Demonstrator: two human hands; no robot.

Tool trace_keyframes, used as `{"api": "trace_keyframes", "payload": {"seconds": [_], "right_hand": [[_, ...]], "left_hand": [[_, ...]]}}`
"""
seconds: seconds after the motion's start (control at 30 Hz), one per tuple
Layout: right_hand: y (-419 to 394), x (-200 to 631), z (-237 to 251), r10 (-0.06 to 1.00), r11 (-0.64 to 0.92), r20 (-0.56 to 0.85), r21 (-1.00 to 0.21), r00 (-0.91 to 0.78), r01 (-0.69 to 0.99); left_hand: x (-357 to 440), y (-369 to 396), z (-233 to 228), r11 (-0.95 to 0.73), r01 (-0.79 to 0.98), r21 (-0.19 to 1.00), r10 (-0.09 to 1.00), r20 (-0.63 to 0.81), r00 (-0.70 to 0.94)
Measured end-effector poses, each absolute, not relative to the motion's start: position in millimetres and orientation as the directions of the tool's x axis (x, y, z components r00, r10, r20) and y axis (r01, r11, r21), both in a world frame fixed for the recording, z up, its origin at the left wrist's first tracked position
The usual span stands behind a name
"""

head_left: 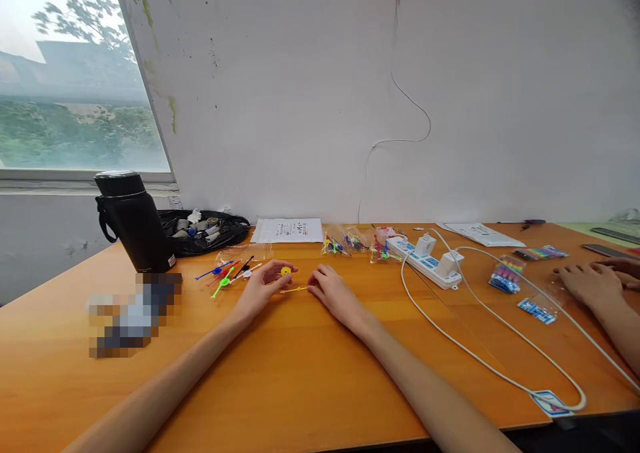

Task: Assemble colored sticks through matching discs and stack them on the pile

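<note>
Pinching yellow disc in left hand fingers, right hand fingers loosely spread beside yellow stick

On the orange wooden table, the left hand and the right hand lie near the middle, with a small yellow plastic disc and a thin yellow plastic stick between them. Left of the left hand lies a cluster of coloured plastic sticks; farther left stands a black insulated flask, with a black bag behind it by the wall. Beyond the hands lies a white printed sheet. To the right lies a white power strip, and at the far right edge another person's hands.
</note>
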State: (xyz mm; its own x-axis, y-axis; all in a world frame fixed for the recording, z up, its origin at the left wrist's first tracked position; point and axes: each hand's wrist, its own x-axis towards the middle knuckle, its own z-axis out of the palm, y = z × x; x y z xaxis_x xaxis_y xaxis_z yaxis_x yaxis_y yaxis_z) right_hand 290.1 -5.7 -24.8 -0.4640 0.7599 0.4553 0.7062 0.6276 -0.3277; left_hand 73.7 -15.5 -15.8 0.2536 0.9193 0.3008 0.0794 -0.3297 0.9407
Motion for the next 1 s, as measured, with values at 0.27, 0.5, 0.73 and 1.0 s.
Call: {"api": "trace_keyframes", "payload": {"seconds": [0.27, 0.5, 0.73, 1.0], "right_hand": [[-4.3, 294.1, -27.2, 0.76, 0.614, 0.422, -0.216, -0.494, 0.759], [-2.6, 293.7, -28.3, 0.805, 0.548, 0.416, -0.249, -0.423, 0.798], [7.0, 289.0, -20.9, 0.956, 0.277, 0.25, -0.941, -0.154, 0.192], [-4.7, 285.0, -16.6, 0.962, 0.097, 0.133, -0.983, -0.237, -0.159]], "left_hand": [[73.7, -14.2, -19.0, -0.314, 0.074, 0.947, 0.92, 0.284, 0.27], [75.0, -15.3, -18.9, -0.285, 0.028, 0.958, 0.914, 0.263, 0.308], [77.4, -15.8, -22.2, -0.233, 0.068, 0.97, 0.883, 0.182, 0.432], [75.6, -16.2, -21.4, -0.19, 0.041, 0.981, 0.901, 0.158, 0.404]]}}
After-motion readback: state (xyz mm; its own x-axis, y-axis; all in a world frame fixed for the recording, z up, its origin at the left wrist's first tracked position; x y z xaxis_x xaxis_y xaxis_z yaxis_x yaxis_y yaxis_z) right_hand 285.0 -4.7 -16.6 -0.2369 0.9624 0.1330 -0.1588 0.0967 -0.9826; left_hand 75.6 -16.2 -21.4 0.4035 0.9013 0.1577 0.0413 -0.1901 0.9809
